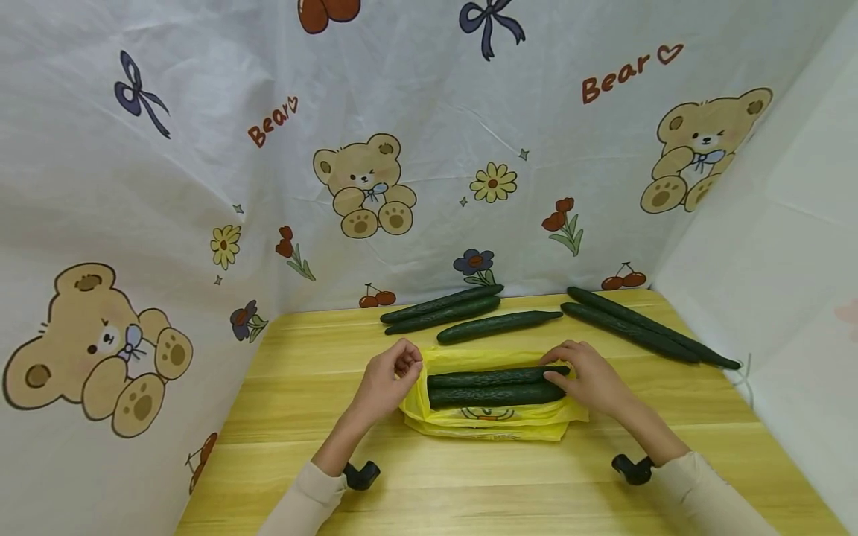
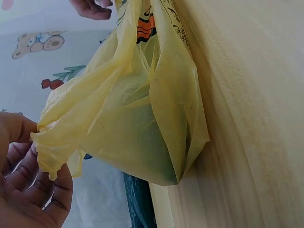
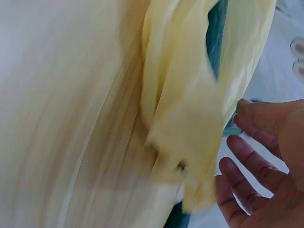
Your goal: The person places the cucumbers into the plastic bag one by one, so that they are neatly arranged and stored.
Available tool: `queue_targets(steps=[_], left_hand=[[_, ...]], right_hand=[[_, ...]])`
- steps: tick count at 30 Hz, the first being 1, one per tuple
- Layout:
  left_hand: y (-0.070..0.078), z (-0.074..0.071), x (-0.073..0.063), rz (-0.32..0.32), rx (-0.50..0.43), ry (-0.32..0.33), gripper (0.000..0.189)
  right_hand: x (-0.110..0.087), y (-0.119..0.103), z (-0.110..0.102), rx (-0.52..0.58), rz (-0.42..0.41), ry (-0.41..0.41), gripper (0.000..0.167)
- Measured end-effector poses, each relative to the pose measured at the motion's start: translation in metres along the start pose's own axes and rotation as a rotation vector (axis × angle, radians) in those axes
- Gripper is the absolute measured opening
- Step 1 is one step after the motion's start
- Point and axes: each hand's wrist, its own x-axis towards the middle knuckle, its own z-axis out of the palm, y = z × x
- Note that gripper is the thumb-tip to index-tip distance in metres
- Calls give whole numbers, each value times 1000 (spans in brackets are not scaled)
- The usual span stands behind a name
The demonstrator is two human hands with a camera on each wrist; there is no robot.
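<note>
A yellow plastic bag (image 1: 485, 429) lies on the table with its mouth spread toward me. Two dark green cucumbers (image 1: 492, 396) rest side by side inside it, lengthwise. At the bag's left end my left hand (image 1: 387, 378) pinches the gathered edge; the left wrist view shows the crumpled plastic (image 2: 52, 149) between thumb and fingers. My right hand (image 1: 593, 381) is at the bag's right end, thumb by the cucumber tips. In the right wrist view its fingers (image 3: 251, 161) are spread loosely beside the hanging bag handle (image 3: 194, 175), not curled round it.
Behind the bag lies a single cucumber (image 1: 499, 327). A pair of cucumbers (image 1: 442, 314) is at the back left, and another pair (image 1: 637, 331) slants at the back right. A bear-print cloth (image 1: 436, 112) hangs behind the wooden table (image 1: 469, 491).
</note>
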Motion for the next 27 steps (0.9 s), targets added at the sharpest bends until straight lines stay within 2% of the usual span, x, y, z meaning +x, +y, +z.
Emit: queue_targets(steps=[5,12,17,22,27], left_hand=[[0,-3,-2,22,8,-6,6],[1,-2,-1,45,35,-24,15],[1,-1,-2,31,57,-23,20],[1,-1,-4,21,57,-2,20],[2,-2,-6,40,74,8,18]], right_hand=[[-6,28,-10,-10,53,47,17],[-25,75,-21,-51,101,148,23],[-38,102,-31,-53,188,219,29],[-48,131,-41,-40,239,297,33],[-60,157,-48,-72,365,314,40]])
